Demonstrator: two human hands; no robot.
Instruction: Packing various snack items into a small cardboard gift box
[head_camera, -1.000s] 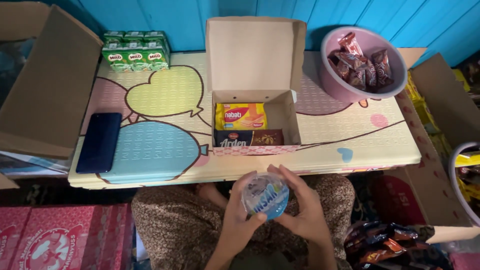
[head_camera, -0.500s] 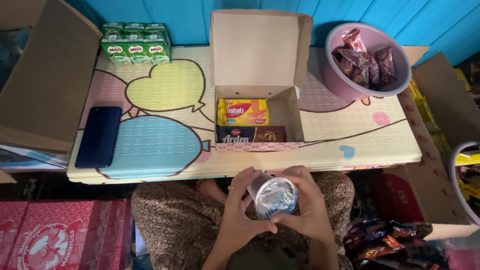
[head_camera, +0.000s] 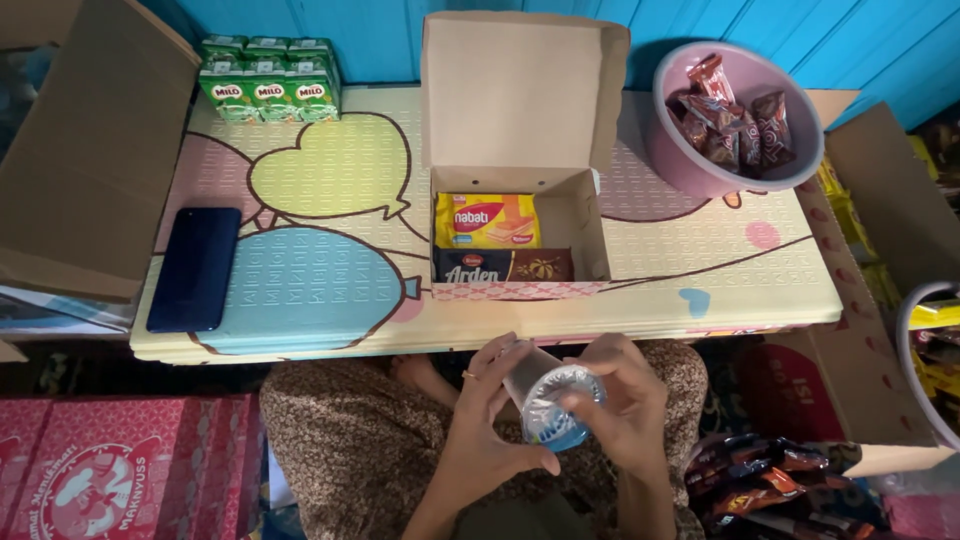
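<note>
Both hands clamp one sealed plastic water cup (head_camera: 548, 402) over the lap, below the table edge (head_camera: 480, 340): left hand (head_camera: 490, 420) grips its wall, right hand (head_camera: 625, 405) its rim. Cup lies tilted, long axis up-left to down-right, foil lid facing the camera.

You have one head-worn view, looking steeply down from above and close to the low table (head_camera: 300, 340).
</note>
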